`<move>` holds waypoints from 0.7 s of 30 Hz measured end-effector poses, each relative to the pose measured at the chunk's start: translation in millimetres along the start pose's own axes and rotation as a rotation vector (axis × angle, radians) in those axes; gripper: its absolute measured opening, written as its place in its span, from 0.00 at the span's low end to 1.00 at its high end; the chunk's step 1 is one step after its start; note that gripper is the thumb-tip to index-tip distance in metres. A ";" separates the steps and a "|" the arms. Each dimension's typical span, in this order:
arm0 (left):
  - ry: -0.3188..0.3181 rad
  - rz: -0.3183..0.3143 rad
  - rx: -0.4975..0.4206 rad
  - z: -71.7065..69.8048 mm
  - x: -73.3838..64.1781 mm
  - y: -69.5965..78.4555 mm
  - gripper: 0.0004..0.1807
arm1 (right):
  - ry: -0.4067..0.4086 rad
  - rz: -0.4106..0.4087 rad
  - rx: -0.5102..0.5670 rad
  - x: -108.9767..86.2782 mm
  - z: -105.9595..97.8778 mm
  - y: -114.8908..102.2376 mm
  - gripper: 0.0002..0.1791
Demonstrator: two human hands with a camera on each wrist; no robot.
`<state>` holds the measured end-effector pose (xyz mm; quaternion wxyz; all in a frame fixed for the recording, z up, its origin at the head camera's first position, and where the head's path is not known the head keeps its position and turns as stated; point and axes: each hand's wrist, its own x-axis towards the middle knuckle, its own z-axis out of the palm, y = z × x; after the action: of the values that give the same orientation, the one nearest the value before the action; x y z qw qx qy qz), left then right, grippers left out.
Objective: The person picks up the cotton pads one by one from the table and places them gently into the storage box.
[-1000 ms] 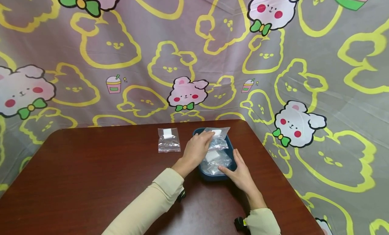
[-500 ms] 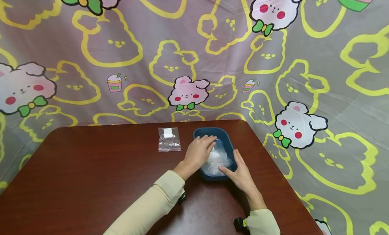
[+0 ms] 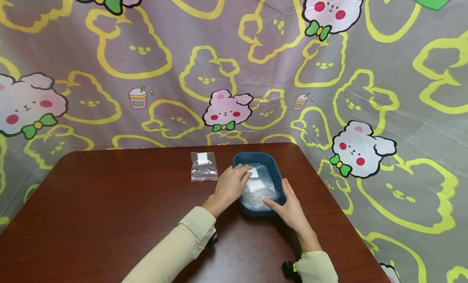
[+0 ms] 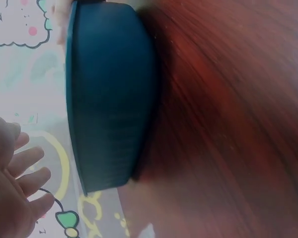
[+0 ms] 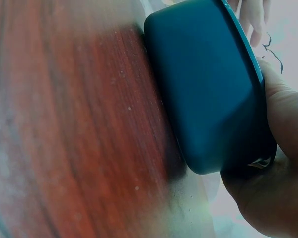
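Observation:
A dark blue open box (image 3: 273, 171) stands on the right part of the table in the head view. Clear plastic bags (image 3: 268, 188) with white labels lie in it, overlapping. My right hand (image 3: 292, 210) grips the box's right side, thumb over the rim and fingers along the outside. Loosely bent, my left hand (image 3: 229, 185) is above the box's left edge and holds nothing; the left wrist view shows its fingers (image 4: 32, 181) apart from the box wall (image 4: 111, 94). In the right wrist view the right hand (image 5: 288, 134) is against the box end (image 5: 203, 84).
Another clear bag (image 3: 204, 172) with a white label lies flat on the brown table (image 3: 120, 201), left of the box. A patterned cloth (image 3: 175, 71) hangs behind the table and along its right side.
The left hand has let go of a labelled bag, which now lies in the box over the other one. Then the hand drew back slightly left. The right hand keeps its place.

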<state>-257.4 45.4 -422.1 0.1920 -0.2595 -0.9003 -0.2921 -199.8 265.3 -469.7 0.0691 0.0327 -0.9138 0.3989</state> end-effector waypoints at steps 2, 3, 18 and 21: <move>0.007 -0.019 -0.010 -0.3 -2.1 -5.4 0.14 | -0.003 0.002 0.004 0.0 -0.1 0.0 0.60; 0.008 -0.031 -0.020 -0.4 -3.4 -8.6 0.14 | -0.004 0.001 0.004 0.0 -0.2 0.2 0.60; 0.106 -0.391 -0.042 -9.6 -30.5 -97.5 0.16 | -0.016 0.024 0.002 -1.0 -1.3 0.9 0.60; 0.092 -0.437 -0.036 -16.5 -32.0 -112.8 0.18 | -0.017 0.021 0.006 0.2 -2.0 -0.7 0.60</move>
<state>-294.2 -54.6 -473.7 0.1606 -0.0482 -0.9199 -0.3544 -199.7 266.3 -467.8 0.0570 0.0265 -0.9135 0.4021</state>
